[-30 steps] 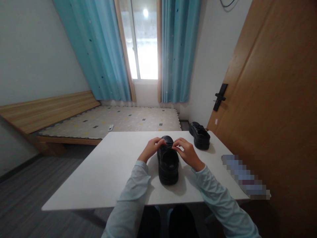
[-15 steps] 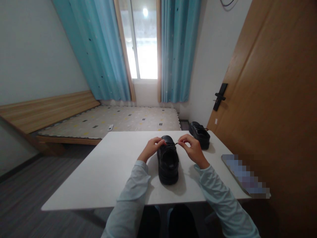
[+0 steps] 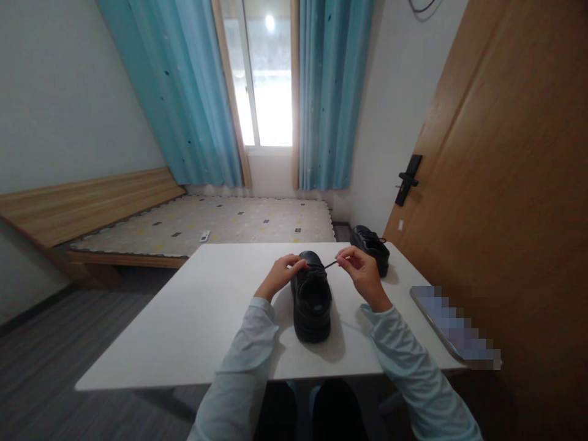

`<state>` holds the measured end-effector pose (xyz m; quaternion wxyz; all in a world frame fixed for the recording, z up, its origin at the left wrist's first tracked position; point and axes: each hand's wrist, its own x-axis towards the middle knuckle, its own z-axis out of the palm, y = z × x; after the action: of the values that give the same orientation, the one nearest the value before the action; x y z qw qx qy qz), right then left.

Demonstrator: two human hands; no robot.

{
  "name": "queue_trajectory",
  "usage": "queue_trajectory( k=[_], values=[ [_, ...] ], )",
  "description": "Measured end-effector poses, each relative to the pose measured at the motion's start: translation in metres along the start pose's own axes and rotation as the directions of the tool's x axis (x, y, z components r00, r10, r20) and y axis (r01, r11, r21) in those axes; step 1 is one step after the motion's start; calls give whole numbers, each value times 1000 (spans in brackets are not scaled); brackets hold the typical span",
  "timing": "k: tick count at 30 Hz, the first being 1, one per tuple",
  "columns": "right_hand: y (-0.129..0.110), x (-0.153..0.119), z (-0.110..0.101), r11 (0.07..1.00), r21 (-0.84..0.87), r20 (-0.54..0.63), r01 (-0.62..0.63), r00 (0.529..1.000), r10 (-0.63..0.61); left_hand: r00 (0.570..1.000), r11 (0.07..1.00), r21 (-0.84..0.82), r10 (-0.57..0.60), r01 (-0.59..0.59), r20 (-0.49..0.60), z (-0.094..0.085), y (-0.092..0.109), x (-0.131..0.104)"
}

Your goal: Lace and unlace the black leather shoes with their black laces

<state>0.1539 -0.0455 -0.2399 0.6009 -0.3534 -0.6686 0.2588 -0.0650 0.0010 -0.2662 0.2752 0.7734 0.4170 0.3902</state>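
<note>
A black lace-up shoe [image 3: 312, 312] stands upright on the white table [image 3: 184, 312], its toe pointing away from me. My right hand [image 3: 361, 271] pinches a black shoelace [image 3: 331, 264] and holds it stretched out to the right of the shoe. My left hand [image 3: 283, 274] is at the shoe's left side near the laces, thumb and fingers closed together; what lies between its fingertips is too small to make out. Behind my right hand, the second black shoe [image 3: 370, 247] rests at the table's far right corner.
A flat, partly pixelated object [image 3: 452, 327] lies along the table's right edge. Past the far edge is a bed [image 3: 248, 220] with a small white remote [image 3: 204, 236] on it. A wooden door [image 3: 505, 184] stands close on the right.
My right hand has moved a little to the right, and a longer length of shoelace now shows between it and the shoe. My left hand and both shoes have stayed in place.
</note>
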Motion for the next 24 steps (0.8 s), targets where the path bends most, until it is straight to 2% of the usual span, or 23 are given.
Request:
queue_trajectory(
  k=[7, 11, 13, 16, 20, 24],
  values=[
    [-2, 1, -2, 986, 166, -68, -29, 997, 40, 1000, 1000, -2, -8, 8, 0, 0, 0, 0],
    [-5, 4, -9, 949, 314, -161, -22, 984, 76, 1000, 1000, -5, 0, 0, 8, -2, 0, -2],
    [-8, 5, -13, 928, 369, -160, -43, 981, 109, 1000, 1000, -15, 6, -6, 12, -2, -2, -2],
    [-10, 5, -15, 914, 392, -100, -106, 983, 157, 1000, 998, -56, -5, 5, 7, -2, -6, -2],
    [-9, 3, -13, 903, 383, 43, -193, 981, 191, 1000, 991, -130, -19, 18, -4, -2, -8, -2],
    [-5, 3, -9, 903, 330, 176, -275, 958, 227, 997, 985, -168, -15, 28, 73, -5, 0, -3]
  ],
)
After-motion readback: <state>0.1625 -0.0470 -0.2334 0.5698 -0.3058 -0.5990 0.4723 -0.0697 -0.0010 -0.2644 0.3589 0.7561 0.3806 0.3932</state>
